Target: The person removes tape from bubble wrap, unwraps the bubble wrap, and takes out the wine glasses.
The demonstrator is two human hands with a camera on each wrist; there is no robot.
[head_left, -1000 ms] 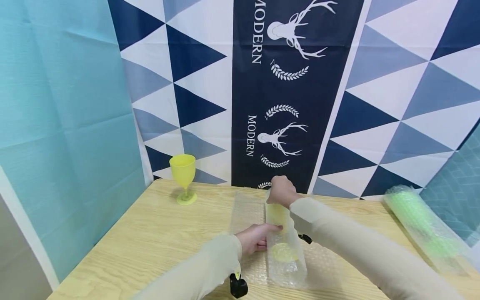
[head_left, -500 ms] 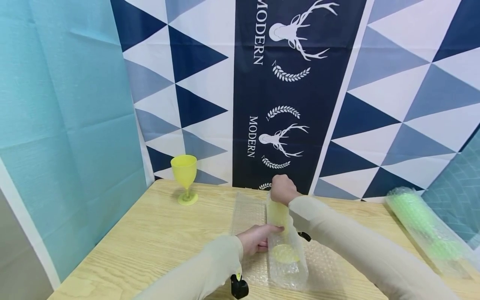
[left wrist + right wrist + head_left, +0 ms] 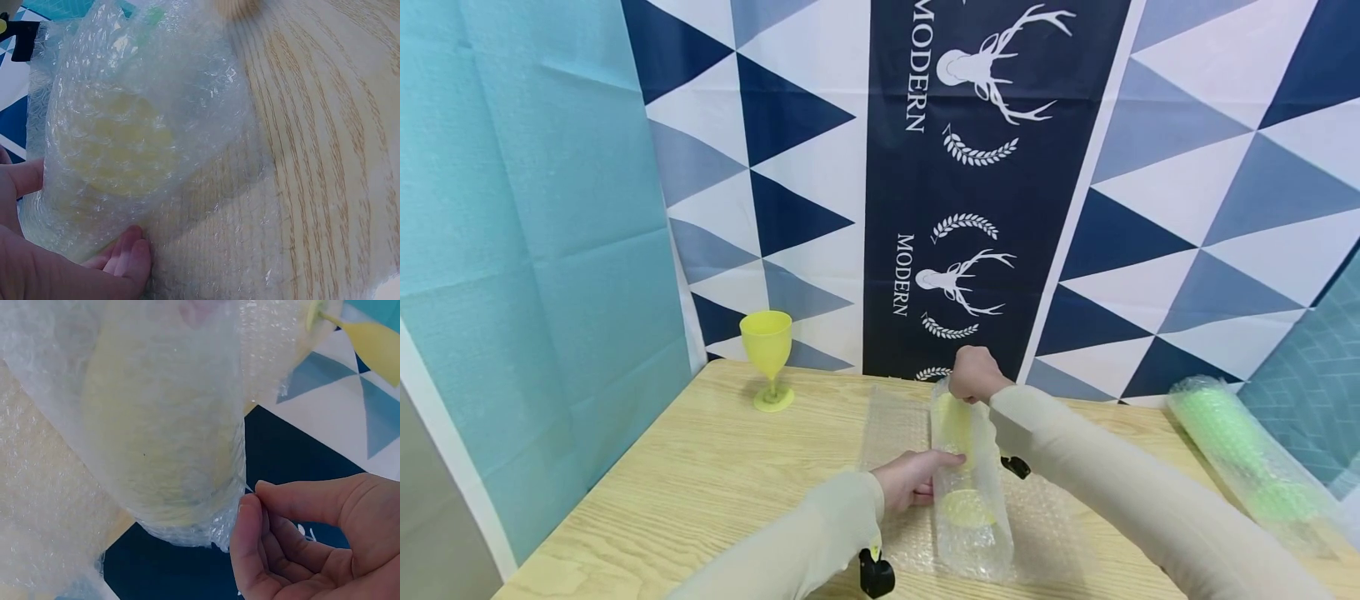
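Observation:
A yellow goblet point(image 3: 957, 421) lies wrapped in a roll of clear bubble wrap point(image 3: 977, 554), its round foot towards the near end. My left hand point(image 3: 910, 479) grips the roll from the left, thumb over the top and other fingers low at its side. At the far end, my right hand point(image 3: 976, 375) pinches a thin edge of the wrap between thumb and forefinger, as the right wrist view shows. Through the layers in the left wrist view, the goblet's foot point(image 3: 122, 147) appears as a blurred yellow disc.
An unwrapped yellow goblet point(image 3: 767, 354) stands upright at the table's back left. Towards the right edge lies a light green item in bubble wrap point(image 3: 1240, 450). A flat sheet of bubble wrap point(image 3: 895, 425) spreads beneath the roll on the wooden table point(image 3: 700, 492).
My right hand has shifted slightly to the right at the far end, uncovering more of the roll's end. The left hand keeps its place and hold.

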